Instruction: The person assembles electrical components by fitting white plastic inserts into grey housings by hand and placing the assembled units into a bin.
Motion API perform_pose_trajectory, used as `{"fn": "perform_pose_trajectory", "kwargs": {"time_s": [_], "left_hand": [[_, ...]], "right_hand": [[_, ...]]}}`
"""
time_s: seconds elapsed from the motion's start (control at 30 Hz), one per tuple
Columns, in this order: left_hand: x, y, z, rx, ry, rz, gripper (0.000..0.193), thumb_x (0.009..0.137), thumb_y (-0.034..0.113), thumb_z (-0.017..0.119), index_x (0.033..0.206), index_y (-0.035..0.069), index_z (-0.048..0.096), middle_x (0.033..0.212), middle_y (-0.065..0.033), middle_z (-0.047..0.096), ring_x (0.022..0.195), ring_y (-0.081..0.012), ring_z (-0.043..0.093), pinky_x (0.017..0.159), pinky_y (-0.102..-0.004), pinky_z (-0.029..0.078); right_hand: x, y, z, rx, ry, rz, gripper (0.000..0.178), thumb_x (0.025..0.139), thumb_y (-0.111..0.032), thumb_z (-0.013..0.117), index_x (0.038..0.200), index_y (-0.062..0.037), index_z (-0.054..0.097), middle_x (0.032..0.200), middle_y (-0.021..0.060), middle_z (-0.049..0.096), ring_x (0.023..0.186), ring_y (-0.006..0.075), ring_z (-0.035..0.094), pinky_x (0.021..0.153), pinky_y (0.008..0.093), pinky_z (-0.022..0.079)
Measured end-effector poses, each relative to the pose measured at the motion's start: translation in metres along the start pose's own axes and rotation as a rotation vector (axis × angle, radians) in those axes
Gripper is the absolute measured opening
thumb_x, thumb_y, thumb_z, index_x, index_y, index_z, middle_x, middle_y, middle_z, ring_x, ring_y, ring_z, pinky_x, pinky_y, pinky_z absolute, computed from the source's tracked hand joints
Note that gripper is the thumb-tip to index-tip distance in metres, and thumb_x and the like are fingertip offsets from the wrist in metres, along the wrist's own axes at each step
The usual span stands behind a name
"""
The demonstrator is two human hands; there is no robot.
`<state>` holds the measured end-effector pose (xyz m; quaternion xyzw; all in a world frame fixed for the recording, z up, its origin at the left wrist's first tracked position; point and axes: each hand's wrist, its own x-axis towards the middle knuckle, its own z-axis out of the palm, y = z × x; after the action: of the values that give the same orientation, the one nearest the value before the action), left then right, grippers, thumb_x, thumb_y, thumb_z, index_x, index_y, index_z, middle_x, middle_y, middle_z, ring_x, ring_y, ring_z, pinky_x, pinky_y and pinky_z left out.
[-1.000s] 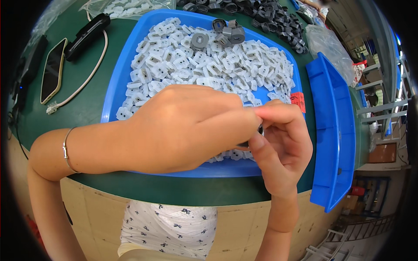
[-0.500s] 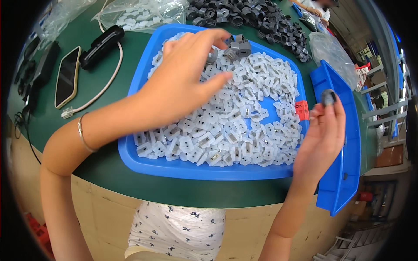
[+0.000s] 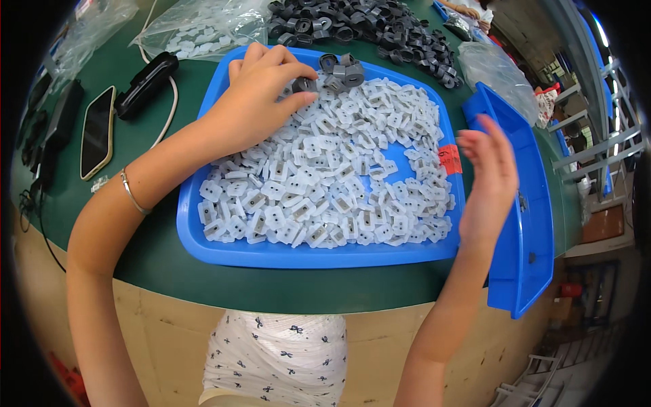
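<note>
A blue tray [image 3: 319, 256] full of small translucent white plastic pieces [image 3: 298, 183] lies before me. Over its far left part, my left hand [image 3: 261, 95] pinches a dark grey ring-shaped plastic part [image 3: 305, 85] between thumb and fingers. Several more grey parts [image 3: 351, 73] rest on the white pieces right beside it. My right hand [image 3: 489, 176] hovers between the tray's right edge and a long blue bin [image 3: 505, 271]; its fingers are stretched out, slightly blurred, with nothing seen in them. Small dark pieces [image 3: 531, 258] lie inside the bin.
Beyond the tray is a heap of dark grey parts [image 3: 366, 24], next to a clear bag of white pieces [image 3: 203, 30]. A phone [image 3: 98, 132], a black device [image 3: 146, 85] and cables lie at left. A clear plastic bag [image 3: 498, 74] sits behind the bin. Another person's hand [image 3: 466, 9] shows far off.
The grey part is gone from my right hand, whose fingers have opened beside the bin. My left hand has closed on a grey part at the tray. The whole view has shifted slightly.
</note>
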<state>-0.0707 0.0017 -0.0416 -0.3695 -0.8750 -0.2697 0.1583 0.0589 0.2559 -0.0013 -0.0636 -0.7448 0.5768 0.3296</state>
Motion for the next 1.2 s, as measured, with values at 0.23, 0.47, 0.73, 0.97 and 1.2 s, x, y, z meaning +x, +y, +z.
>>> {"fn": "perform_pose_trajectory", "kwargs": {"time_s": [0.23, 0.47, 0.73, 0.97, 1.2], "left_hand": [[0.005, 0.04, -0.023, -0.68, -0.011, -0.251, 0.028, 0.092, 0.028, 0.054, 0.113, 0.008, 0.057, 0.099, -0.0021, 0.057, 0.089, -0.011, 0.05, 0.076, -0.0246, 0.038], [-0.012, 0.069, -0.024, -1.406, -0.298, -0.363, 0.037, 0.097, 0.027, 0.045, 0.126, 0.004, 0.05, 0.117, -0.0079, 0.056, 0.087, -0.0095, 0.052, 0.076, -0.0216, 0.042], [-0.017, 0.077, -0.031, -1.307, -0.485, -0.53, 0.037, 0.1, 0.034, 0.035, 0.114, 0.005, 0.053, 0.088, -0.0076, 0.061, 0.062, -0.0075, 0.045, 0.062, -0.0216, 0.039], [-0.024, 0.078, -0.026, -1.3, -0.451, -0.279, 0.034, 0.1, 0.031, 0.033, 0.12, 0.007, 0.045, 0.09, -0.0071, 0.059, 0.066, -0.0077, 0.046, 0.063, -0.0213, 0.039], [-0.029, 0.079, -0.025, -1.229, -0.489, -0.232, 0.034, 0.09, 0.009, 0.056, 0.122, 0.007, 0.047, 0.1, -0.0037, 0.057, 0.07, -0.0064, 0.046, 0.062, -0.0209, 0.039]], "right_hand": [[-0.012, 0.014, 0.001, -0.892, -0.343, -0.205, 0.016, 0.076, -0.014, 0.067, 0.079, -0.0026, 0.056, 0.085, 0.0086, 0.051, 0.088, 0.0261, 0.045, 0.082, 0.0357, 0.037], [-0.01, 0.004, 0.007, -0.807, -0.284, -0.215, 0.017, 0.077, -0.01, 0.068, 0.081, -0.0021, 0.053, 0.084, 0.0067, 0.054, 0.084, 0.0213, 0.049, 0.075, 0.0324, 0.041], [-0.029, -0.023, 0.017, 0.164, -0.371, 0.123, 0.012, 0.086, -0.003, 0.062, 0.092, -0.0001, 0.053, 0.087, 0.0066, 0.057, 0.075, 0.0107, 0.054, 0.064, 0.0219, 0.045], [-0.034, -0.018, 0.02, 0.221, -0.454, -0.061, 0.02, 0.084, 0.004, 0.061, 0.103, 0.0022, 0.055, 0.09, 0.009, 0.059, 0.069, 0.0114, 0.058, 0.059, 0.021, 0.047], [-0.035, -0.022, 0.021, 0.142, -0.416, -0.068, 0.011, 0.088, -0.001, 0.057, 0.098, 0.0032, 0.06, 0.088, 0.0091, 0.065, 0.067, 0.011, 0.059, 0.057, 0.0215, 0.047]]}}
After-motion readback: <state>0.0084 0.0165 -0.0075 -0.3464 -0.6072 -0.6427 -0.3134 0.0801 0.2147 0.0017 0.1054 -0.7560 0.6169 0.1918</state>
